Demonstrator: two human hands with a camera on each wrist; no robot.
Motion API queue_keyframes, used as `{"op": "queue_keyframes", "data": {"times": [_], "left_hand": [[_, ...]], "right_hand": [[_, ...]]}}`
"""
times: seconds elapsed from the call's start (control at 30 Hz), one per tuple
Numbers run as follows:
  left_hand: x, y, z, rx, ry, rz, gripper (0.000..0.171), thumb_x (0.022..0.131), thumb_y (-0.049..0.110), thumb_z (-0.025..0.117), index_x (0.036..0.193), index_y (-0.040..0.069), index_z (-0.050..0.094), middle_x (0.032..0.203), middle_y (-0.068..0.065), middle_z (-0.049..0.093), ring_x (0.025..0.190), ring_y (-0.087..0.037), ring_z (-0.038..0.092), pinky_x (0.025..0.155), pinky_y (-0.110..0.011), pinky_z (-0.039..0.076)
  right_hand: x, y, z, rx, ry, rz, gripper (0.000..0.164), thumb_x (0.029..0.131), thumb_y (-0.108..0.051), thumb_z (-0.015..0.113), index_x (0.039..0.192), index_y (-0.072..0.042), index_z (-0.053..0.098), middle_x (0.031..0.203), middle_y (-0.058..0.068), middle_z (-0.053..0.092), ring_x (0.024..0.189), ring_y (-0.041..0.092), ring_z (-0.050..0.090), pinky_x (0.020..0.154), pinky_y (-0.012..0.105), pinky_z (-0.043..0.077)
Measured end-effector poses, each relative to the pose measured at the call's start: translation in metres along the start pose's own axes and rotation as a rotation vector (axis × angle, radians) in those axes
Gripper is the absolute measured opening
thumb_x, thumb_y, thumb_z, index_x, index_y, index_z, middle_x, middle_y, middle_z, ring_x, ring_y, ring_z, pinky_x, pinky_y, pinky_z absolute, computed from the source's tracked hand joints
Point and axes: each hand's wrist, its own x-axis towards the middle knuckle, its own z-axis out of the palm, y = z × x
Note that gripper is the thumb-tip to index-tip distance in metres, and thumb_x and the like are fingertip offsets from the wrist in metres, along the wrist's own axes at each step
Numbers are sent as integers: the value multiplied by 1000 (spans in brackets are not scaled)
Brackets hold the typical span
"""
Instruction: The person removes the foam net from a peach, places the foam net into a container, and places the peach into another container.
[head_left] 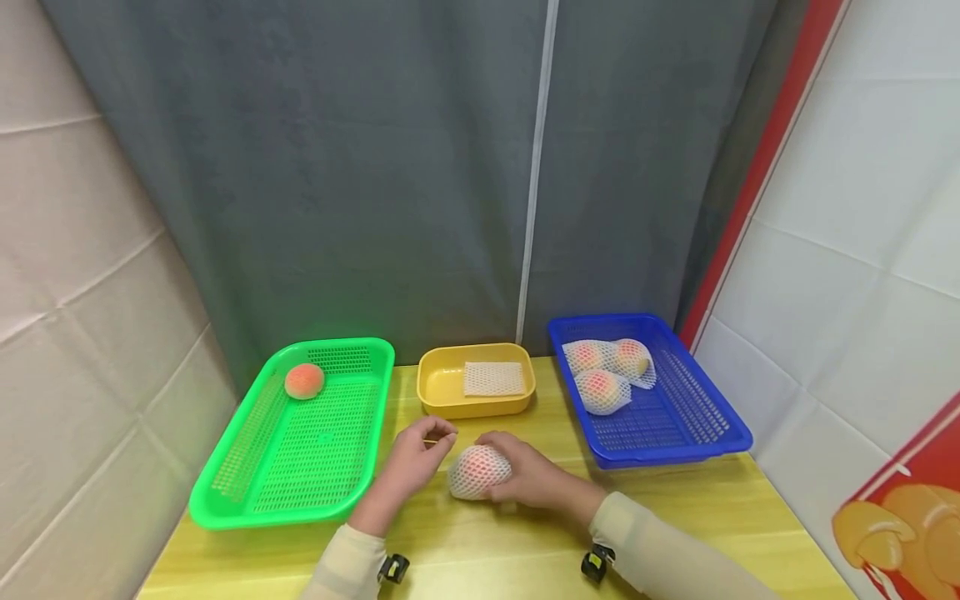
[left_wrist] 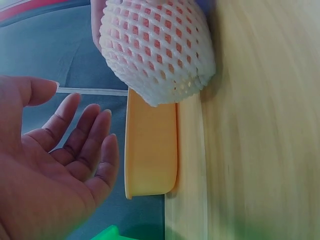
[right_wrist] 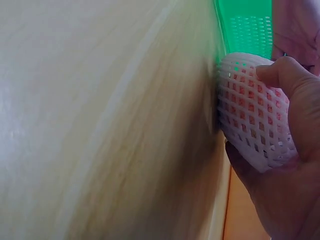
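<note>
A peach in a white foam net sleeve [head_left: 477, 473] stands on the wooden table in front of the yellow tray. My right hand [head_left: 525, 473] grips it from the right side; in the right wrist view the thumb [right_wrist: 285, 72] lies over the net and the fingers wrap behind the fruit. Just left of the peach, my left hand [head_left: 417, 454] hovers with nothing in it. Its fingers [left_wrist: 82, 132] are loosely bent and apart from the thumb in the left wrist view. The net covers the whole peach, whose pink skin shows through the holes.
At left a green basket [head_left: 352, 492] holds one bare peach [head_left: 304, 381]. The yellow tray [head_left: 450, 408] behind my hands contains flat white foam nets [head_left: 493, 378]. On the right, a blue basket [head_left: 660, 457] has three netted peaches [head_left: 602, 392]. A grey curtain [head_left: 337, 167] hangs behind.
</note>
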Motion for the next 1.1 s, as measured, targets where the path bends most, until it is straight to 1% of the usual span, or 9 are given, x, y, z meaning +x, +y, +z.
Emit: {"op": "queue_keyframes", "data": {"times": [0.13, 0.3, 0.37, 0.47, 0.6, 0.67, 0.77, 0.9, 1.1], "left_hand": [[0, 3, -1, -14, 21, 19, 6, 107, 14, 73, 110, 10, 76, 108, -1, 74, 106, -19, 70, 97, -42, 61], [-1, 12, -6, -70, 73, 70, 5, 106, 9, 72, 109, 9, 76, 107, -4, 75, 104, -20, 70, 94, -39, 58], [-1, 16, -8, -86, 94, 87, 5, 106, 8, 72, 109, 9, 76, 108, -5, 75, 103, -20, 71, 94, -40, 58], [0, 21, -11, -90, 116, 107, 4, 107, 8, 72, 109, 8, 76, 108, -4, 76, 103, -20, 72, 94, -41, 58], [0, 26, -13, -89, 128, 115, 5, 107, 12, 73, 108, 7, 76, 108, -4, 76, 102, -20, 72, 94, -40, 59], [1, 27, -13, -84, 130, 123, 5, 107, 13, 73, 108, 9, 76, 107, -3, 76, 102, -19, 71, 94, -40, 59], [4, 28, -14, -83, 130, 147, 2, 107, 12, 74, 108, 13, 76, 105, 0, 75, 99, -18, 71, 92, -38, 59], [7, 32, -16, -109, 111, 205, 5, 106, 11, 75, 109, 16, 76, 106, 1, 75, 98, -17, 71, 91, -38, 59], [8, 45, -20, -194, 74, 265, 8, 105, 13, 78, 112, 12, 76, 108, -3, 75, 102, -21, 73, 93, -39, 61]], "right_hand": [[-1, -4, -6, 30, 56, 12, 77, 86, -20, 94, 153, -14, 58, 142, 1, 66, 122, 19, 65, 106, 42, 55], [-3, -24, -30, 81, 134, -33, 74, 88, -18, 93, 152, -13, 58, 141, 8, 68, 121, 26, 67, 102, 42, 57], [-5, -34, -43, 71, 161, -73, 73, 88, -16, 93, 152, -11, 57, 142, 13, 67, 121, 29, 67, 100, 42, 58], [-8, -50, -61, 36, 196, -105, 73, 89, -18, 93, 152, -14, 57, 141, 15, 67, 119, 30, 67, 95, 40, 60], [-13, -67, -82, -19, 233, -147, 71, 89, -20, 93, 151, -16, 58, 138, 17, 68, 115, 31, 70, 90, 40, 61], [-13, -73, -90, -30, 245, -171, 71, 89, -18, 93, 151, -15, 59, 138, 17, 68, 114, 32, 70, 89, 40, 62], [-13, -80, -97, -17, 249, -191, 72, 90, -15, 92, 153, -14, 58, 142, 16, 66, 115, 32, 70, 89, 40, 62], [-12, -85, -101, 16, 244, -194, 72, 91, -13, 92, 153, -12, 57, 143, 17, 65, 113, 32, 70, 88, 38, 63], [-10, -90, -101, 11, 232, -185, 73, 90, -16, 92, 154, -17, 57, 140, 14, 67, 111, 28, 70, 86, 39, 63]]}}
